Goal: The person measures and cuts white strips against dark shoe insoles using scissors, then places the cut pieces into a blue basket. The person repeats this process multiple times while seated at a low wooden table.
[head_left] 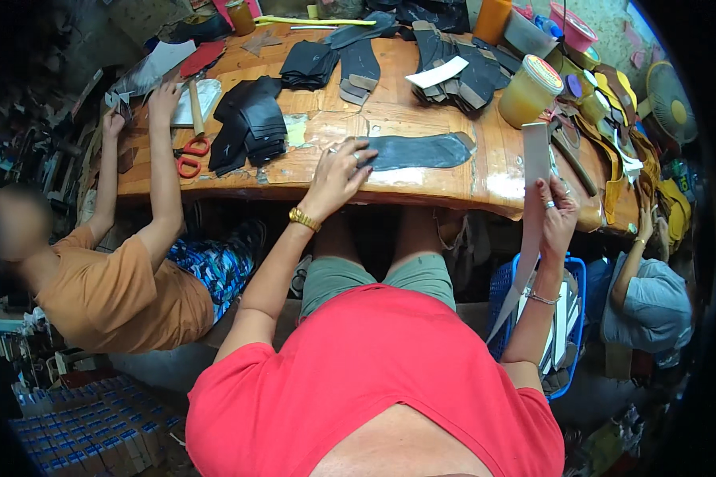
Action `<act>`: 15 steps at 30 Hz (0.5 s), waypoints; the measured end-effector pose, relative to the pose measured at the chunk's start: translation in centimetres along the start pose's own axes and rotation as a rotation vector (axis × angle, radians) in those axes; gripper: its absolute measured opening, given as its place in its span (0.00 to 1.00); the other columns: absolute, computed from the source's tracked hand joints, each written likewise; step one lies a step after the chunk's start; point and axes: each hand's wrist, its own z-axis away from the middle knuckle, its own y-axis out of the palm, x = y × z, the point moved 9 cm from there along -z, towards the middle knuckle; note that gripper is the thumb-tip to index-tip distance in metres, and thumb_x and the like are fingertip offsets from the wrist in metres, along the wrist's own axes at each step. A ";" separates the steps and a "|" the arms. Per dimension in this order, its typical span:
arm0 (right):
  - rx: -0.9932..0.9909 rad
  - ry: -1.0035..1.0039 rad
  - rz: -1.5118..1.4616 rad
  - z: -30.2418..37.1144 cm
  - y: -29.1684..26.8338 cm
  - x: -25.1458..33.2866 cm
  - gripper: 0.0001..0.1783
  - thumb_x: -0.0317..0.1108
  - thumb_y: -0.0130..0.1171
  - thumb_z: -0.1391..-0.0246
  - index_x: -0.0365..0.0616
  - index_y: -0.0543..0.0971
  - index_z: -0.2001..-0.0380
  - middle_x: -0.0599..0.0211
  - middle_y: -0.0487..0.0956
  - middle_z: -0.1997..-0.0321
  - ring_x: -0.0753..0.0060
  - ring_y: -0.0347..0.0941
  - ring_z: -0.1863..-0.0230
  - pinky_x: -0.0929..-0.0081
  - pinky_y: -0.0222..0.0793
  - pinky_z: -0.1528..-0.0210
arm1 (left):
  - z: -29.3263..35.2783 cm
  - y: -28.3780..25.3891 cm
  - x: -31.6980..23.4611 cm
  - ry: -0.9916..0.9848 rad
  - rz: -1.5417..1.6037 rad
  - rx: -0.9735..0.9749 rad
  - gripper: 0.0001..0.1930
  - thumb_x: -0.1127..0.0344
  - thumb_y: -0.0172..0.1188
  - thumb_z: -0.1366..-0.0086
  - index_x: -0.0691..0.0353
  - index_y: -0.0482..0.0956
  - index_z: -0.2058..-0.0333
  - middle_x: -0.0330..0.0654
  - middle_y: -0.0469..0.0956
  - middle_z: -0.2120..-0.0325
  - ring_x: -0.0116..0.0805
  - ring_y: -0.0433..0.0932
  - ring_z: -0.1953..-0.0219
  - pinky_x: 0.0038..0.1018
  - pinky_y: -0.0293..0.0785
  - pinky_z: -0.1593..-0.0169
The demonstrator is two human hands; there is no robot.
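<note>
A dark leather piece (422,151), long and curved, lies flat on the wooden table in front of me. My left hand (342,176), with a ring and a gold watch, rests its spread fingertips on the piece's left end. Off to the right, my right hand (559,213) is closed on a long pale strip (535,155). That strip stands up above the table edge, and its lower end hangs down past my forearm. Beyond the right hand lies a dark-handled tool (574,163), partly hidden.
Stacks of black leather pieces (250,119) lie left and behind. Red-handled scissors (191,157) sit near a co-worker's hands (163,103). A jar of yellowish paste (529,91) stands at right. A blue basket of strips (569,318) is beside my right arm. Another person (648,298) sits far right.
</note>
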 end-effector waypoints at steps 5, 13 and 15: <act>0.093 -0.048 0.056 -0.9 2.5 4.7 0.41 0.22 0.61 0.42 0.45 0.53 0.31 0.76 0.73 0.72 0.88 0.64 0.71 0.87 0.62 0.71 | 1.9 -0.6 -1.2 -0.026 0.091 -0.036 0.16 0.68 0.62 0.41 0.57 0.80 0.53 0.44 0.77 0.48 0.47 0.72 0.43 0.39 0.64 0.40; 0.176 -0.104 -0.198 -4.7 2.0 9.1 0.44 0.30 0.56 0.37 0.53 0.42 0.26 0.64 0.80 0.62 0.83 0.71 0.71 0.85 0.69 0.68 | 2.9 -2.0 0.1 -0.035 0.236 -0.068 0.20 0.75 0.61 0.43 0.59 0.79 0.50 0.47 0.79 0.51 0.45 0.76 0.45 0.35 0.68 0.41; 0.155 -0.180 -0.147 -5.7 1.9 11.5 0.40 0.34 0.56 0.36 0.49 0.47 0.28 0.62 0.80 0.63 0.82 0.72 0.70 0.87 0.68 0.68 | 3.2 -2.4 0.6 -0.059 0.274 -0.069 0.21 0.76 0.61 0.43 0.59 0.78 0.49 0.47 0.79 0.51 0.44 0.76 0.46 0.33 0.69 0.41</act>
